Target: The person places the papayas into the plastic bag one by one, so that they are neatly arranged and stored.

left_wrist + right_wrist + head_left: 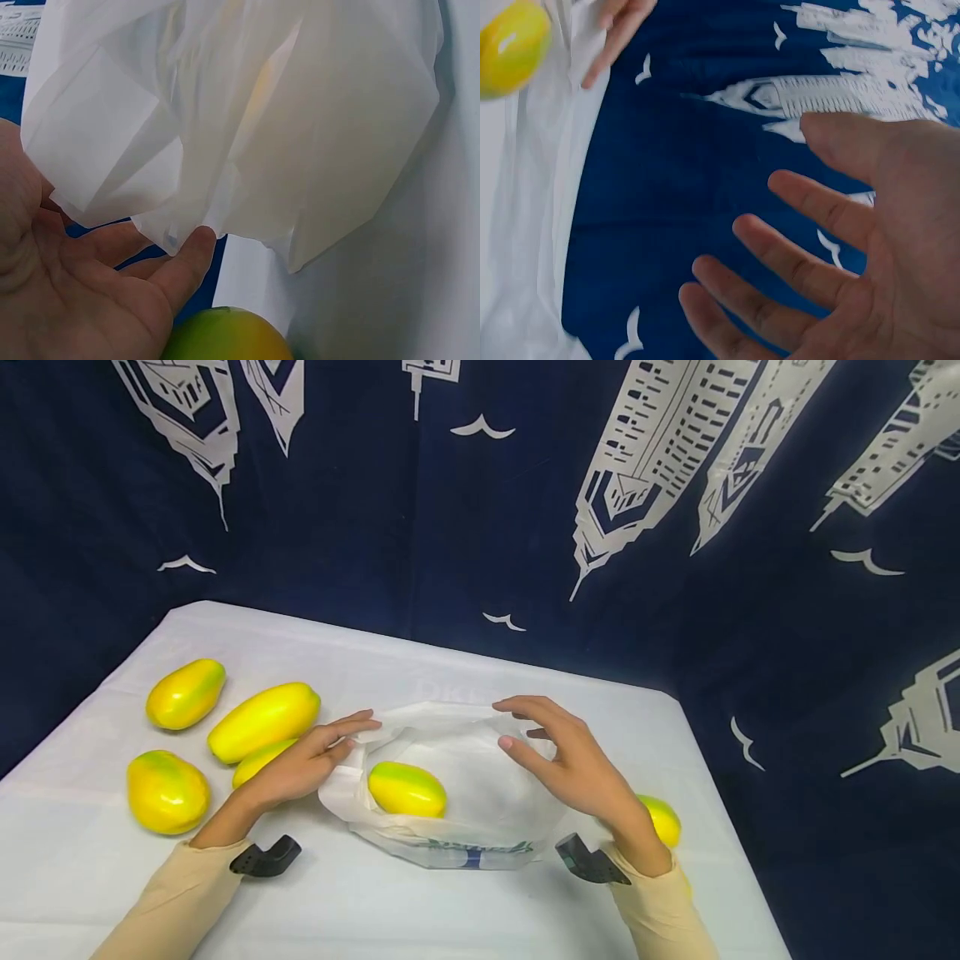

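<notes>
One white plastic bag (401,843), standing on the table (360,914), its mouth gaping upward between two hands. Thin, limp, near weightless by the look of it; likely to collapse or tear if tugged, so best taken at opposite points of the rim. One yellow-green fruit (407,790), inside the bag, towards its left side: glossy, firm-looking, probably smooth enough to slip; best cupped round its middle. Left hand (303,768): at the left rim, fingers extended and touching the plastic; whether it pinches the edge, I cannot tell. Right hand (573,768): beside the right rim, fingers loosely spread, grasping nothing. Four further fruits (168,792), similar, on the table at left, one partly behind the left hand. Another fruit (662,820), partly hidden beyond the right forearm.
</notes>
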`<state>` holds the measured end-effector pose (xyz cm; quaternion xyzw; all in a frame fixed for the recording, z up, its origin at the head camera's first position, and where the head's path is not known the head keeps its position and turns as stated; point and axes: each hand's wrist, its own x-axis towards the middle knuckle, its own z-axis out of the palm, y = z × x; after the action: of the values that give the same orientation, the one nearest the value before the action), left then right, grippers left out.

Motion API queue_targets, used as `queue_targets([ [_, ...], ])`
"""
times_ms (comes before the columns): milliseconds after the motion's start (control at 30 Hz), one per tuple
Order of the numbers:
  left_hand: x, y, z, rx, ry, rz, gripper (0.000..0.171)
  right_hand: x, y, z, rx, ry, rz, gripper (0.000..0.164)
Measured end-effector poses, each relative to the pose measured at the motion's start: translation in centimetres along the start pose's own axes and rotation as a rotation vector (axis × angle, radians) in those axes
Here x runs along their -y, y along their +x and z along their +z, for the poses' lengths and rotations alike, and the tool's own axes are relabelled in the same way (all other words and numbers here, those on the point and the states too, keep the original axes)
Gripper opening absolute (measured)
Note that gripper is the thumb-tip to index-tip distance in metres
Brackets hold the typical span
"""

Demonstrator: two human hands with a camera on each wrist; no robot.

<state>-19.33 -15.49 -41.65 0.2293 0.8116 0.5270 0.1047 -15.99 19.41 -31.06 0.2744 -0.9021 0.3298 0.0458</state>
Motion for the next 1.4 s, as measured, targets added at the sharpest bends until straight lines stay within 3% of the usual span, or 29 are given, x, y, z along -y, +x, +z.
queue_targets([
  [400, -0.1, -0.1, 0.0, 0.004, -0.005, 0.000, 0.040, -3.3, -5.6, -3.8, -0.128, 0.008, 0.025, 0.041],
  [533, -0.1, -0.1, 0.0, 0.003, -0.009, -0.007, 0.040, -4.6, -7.4, -5.1, -0.137, 0.036, 0.078, 0.040],
  [867, -0.2, -0.2, 0.0, -0.001, -0.018, -0.011, 0.040, -7.9, -10.8, -7.6, -0.130, 0.058, 0.203, 0.036],
  [1200, -0.1, -0.3, -0.1, -0.002, -0.018, -0.010, 0.040, -12.4, -13.2, -8.7, -0.077, 0.130, 0.408, 0.050],
  [1400, -0.1, -0.3, -0.1, -0.007, -0.020, -0.018, 0.040, -14.6, -14.0, -9.0, -0.029, 0.206, 0.424, 0.045],
])
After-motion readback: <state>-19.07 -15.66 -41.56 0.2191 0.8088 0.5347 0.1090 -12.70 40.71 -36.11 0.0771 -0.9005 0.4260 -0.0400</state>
